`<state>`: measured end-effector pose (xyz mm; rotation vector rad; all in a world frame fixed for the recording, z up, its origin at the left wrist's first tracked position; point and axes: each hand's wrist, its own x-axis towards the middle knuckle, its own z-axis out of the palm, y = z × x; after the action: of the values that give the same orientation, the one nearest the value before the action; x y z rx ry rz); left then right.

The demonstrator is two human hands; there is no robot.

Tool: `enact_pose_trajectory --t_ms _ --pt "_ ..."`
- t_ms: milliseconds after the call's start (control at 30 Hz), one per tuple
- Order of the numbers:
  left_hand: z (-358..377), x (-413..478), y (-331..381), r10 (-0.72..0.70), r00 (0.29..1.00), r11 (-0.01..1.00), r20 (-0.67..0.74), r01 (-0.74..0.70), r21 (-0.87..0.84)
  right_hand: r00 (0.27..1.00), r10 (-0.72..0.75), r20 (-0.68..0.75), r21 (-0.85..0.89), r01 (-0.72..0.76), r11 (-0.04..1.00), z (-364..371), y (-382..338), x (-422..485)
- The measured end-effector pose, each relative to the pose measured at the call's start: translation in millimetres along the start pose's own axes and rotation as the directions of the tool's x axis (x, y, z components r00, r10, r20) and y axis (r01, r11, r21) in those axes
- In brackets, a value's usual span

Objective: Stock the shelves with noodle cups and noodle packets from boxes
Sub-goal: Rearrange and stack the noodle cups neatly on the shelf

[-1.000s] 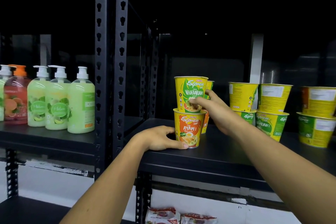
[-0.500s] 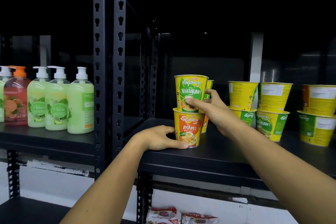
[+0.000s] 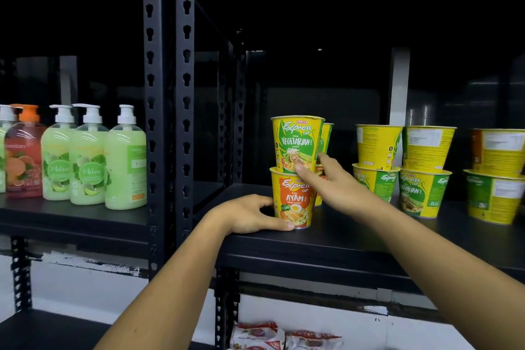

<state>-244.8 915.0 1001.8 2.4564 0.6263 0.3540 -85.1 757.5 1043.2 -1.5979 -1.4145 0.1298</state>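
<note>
Green and orange plastic pump bottles (image 3: 88, 162) stand far left. On the black metal shelf (image 3: 355, 239), the left hand (image 3: 247, 216) grips the base of a yellow-and-orange paper Ayam noodle cup (image 3: 289, 199). A yellow-and-green Vegetarian noodle cup (image 3: 295, 139) stands on it, touched by the straight thumb and forefinger of the right hand (image 3: 343, 190). More stacked yellow cups (image 3: 426, 170) sit to the right.

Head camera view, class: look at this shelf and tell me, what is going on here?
A person is stocking a black shelf. The left hand grips the base of the Ayam cup, which stands on the shelf. The right hand touches the Vegetarian cup, stacked on top, with straight fingers. More stacked cups stand to the right, soap bottles on the neighbouring shelf, noodle packets below.
</note>
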Motion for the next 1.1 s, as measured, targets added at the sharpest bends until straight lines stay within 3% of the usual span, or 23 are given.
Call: enact_pose_trajectory --t_ms 133,233,500,1100 --pt "1 -1 -1 0.009 1.000 1.000 -0.012 -0.009 -0.007 0.977 0.026 0.212 -0.135 0.002 0.991 -13 18 -22" --pt "2 -4 1 0.034 0.998 0.999 -0.049 -0.036 -0.040 0.953 0.081 0.291 -0.295 0.009 0.955 -20 35 -35" --pt "3 -11 4 0.118 0.978 0.965 -0.173 -0.154 -0.211 0.921 0.249 0.299 -0.537 -0.053 0.842 -17 41 -38" --pt "11 -3 23 0.045 0.950 0.933 -0.308 -0.150 -0.327 0.885 0.317 0.340 -0.611 -0.049 0.790 -15 40 -36"
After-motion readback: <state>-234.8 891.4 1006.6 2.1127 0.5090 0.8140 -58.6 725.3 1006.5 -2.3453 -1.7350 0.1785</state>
